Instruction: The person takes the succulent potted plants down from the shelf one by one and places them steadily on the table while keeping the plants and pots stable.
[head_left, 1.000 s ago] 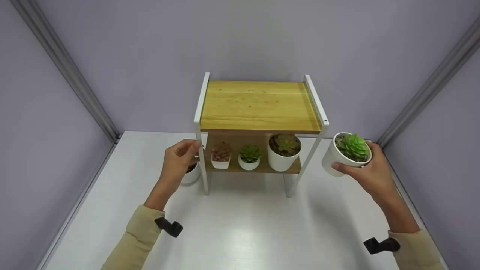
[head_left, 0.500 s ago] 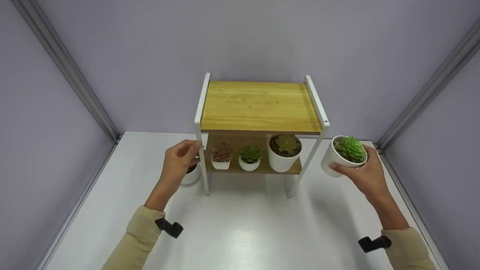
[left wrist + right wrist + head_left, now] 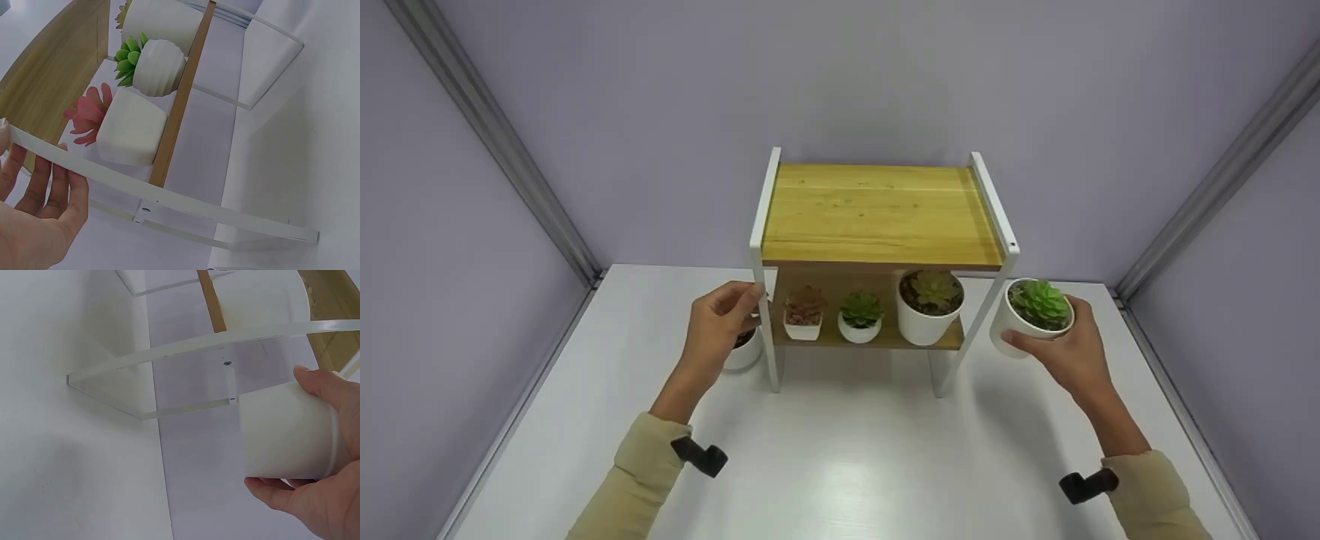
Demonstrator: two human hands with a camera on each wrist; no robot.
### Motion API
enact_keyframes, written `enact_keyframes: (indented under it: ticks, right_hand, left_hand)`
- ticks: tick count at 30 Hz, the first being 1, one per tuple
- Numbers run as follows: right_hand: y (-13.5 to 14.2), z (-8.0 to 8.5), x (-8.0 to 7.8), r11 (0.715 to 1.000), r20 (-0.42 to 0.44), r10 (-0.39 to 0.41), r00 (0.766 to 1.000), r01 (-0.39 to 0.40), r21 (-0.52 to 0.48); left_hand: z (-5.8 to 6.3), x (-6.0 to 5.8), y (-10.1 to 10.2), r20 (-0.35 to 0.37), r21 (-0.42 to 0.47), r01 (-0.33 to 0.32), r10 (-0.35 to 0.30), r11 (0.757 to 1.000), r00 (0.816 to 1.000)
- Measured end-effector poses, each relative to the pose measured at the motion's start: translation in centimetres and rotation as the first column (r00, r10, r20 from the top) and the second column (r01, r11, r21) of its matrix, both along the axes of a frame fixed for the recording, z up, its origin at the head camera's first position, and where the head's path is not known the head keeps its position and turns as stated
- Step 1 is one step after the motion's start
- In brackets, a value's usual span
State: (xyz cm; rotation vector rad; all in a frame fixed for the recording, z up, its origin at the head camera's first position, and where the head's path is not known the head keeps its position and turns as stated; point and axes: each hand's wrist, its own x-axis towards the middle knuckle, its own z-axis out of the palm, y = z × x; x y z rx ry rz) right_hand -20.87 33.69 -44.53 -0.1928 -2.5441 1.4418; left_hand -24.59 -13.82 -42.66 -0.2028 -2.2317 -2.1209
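Observation:
A two-tier plant shelf (image 3: pixel 881 217) with wooden boards and a white frame stands near the back wall. My left hand (image 3: pixel 720 319) holds its left front post (image 3: pixel 112 177), thumb on one side and fingers on the other. To the right of the shelf, my right hand (image 3: pixel 1069 352) grips a white pot (image 3: pixel 287 433) with a bright green succulent (image 3: pixel 1041 301), slightly tilted and raised off the table. On the lower board sit a reddish succulent in a square pot (image 3: pixel 802 330), a small green succulent (image 3: pixel 860 309) and a larger potted succulent (image 3: pixel 926 319).
Another white pot (image 3: pixel 742 352) stands on the table left of the shelf, partly hidden by my left hand. The white table (image 3: pixel 840 450) reaches to pale walls (image 3: pixel 877 67) at the back and sides.
My right hand has carried the potted succulent left and slightly down, closer to the shelf's right side. The left hand stays on the post.

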Motion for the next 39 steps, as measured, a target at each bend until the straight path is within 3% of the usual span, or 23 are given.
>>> enact_keyframes:
  ticks: [17,39]
  right_hand:
    - [-0.4,-2.7,-1.2,0.998,0.050,-0.049,0.998,0.051,-0.030]
    - [-1.1,-6.3,-2.4,0.998,0.143,-0.059,0.988,0.056,0.025]
  left_hand:
    - [0.2,0.1,0.0,-0.001,-0.010,0.000,0.000,1.000,1.000]
    - [-0.2,-0.1,0.0,0.005,0.001,-0.011,0.011,1.000,1.000]
